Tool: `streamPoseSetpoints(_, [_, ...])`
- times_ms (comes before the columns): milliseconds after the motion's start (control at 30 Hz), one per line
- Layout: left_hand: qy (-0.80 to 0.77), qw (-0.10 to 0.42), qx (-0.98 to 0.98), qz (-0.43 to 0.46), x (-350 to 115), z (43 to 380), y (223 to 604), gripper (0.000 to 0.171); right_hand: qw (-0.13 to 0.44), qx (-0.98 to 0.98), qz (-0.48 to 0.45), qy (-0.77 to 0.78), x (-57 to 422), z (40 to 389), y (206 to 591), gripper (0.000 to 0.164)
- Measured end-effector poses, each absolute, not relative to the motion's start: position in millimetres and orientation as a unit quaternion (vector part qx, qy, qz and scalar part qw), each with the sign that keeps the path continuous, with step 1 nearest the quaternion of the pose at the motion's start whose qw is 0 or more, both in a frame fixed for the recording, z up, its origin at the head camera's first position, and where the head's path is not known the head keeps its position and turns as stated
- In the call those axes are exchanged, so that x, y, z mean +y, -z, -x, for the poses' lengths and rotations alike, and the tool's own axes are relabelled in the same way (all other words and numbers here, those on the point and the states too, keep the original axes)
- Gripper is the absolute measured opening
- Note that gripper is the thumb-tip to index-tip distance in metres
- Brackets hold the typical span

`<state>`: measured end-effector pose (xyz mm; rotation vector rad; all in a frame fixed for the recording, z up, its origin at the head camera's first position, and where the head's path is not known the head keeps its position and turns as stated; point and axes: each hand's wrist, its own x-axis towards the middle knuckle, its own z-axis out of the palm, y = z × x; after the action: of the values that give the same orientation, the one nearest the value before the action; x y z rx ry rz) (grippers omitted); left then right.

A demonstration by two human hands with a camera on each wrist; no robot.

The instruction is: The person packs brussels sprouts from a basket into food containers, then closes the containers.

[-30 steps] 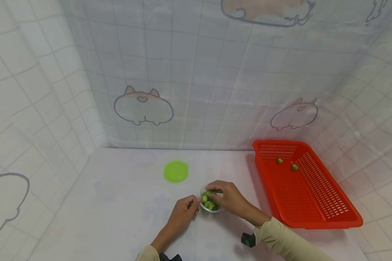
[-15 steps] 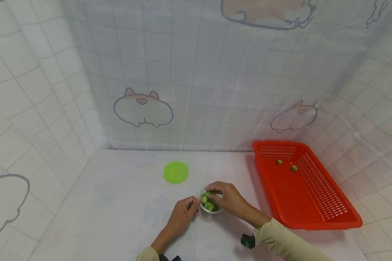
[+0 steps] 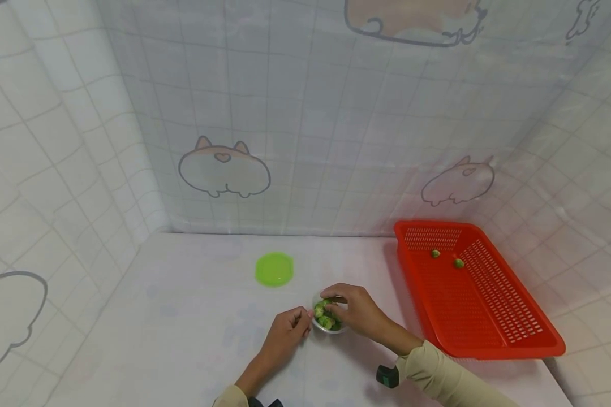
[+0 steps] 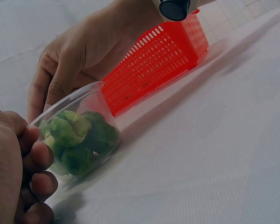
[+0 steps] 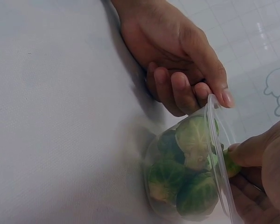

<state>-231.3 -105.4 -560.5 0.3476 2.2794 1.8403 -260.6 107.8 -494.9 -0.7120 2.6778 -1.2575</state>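
A clear plastic tub (image 3: 331, 331) with several Brussels sprouts (image 4: 70, 128) in it stands on the white tabletop. At its left side, my left hand (image 3: 284, 333) pinches the rim between thumb and curled fingers, as the right wrist view shows (image 5: 177, 60). My right hand (image 3: 358, 310) reaches over the tub's mouth from the right. Between its thumb and fingers it pinches a Brussels sprout (image 5: 231, 163) just at the opening. The right fingertips are partly hidden behind the tub's rim in the left wrist view.
A red perforated basket (image 3: 481, 316) stands to the right, with two Brussels sprouts (image 3: 459, 263) lying towards its far end. A flat, round, bright green lid-like disc (image 3: 274, 269) lies behind the tub. Patterned sheeting (image 3: 295, 141) walls the table at the back and sides.
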Motion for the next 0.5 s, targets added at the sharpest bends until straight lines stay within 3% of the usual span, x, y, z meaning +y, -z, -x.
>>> streamPoseSetpoints(500, [-0.612,0.088,0.778,-0.115,-100.9,226.5,561.8,0.041,0.033,0.888,0.224,0.401,116.7,253.7,490.6,0.033])
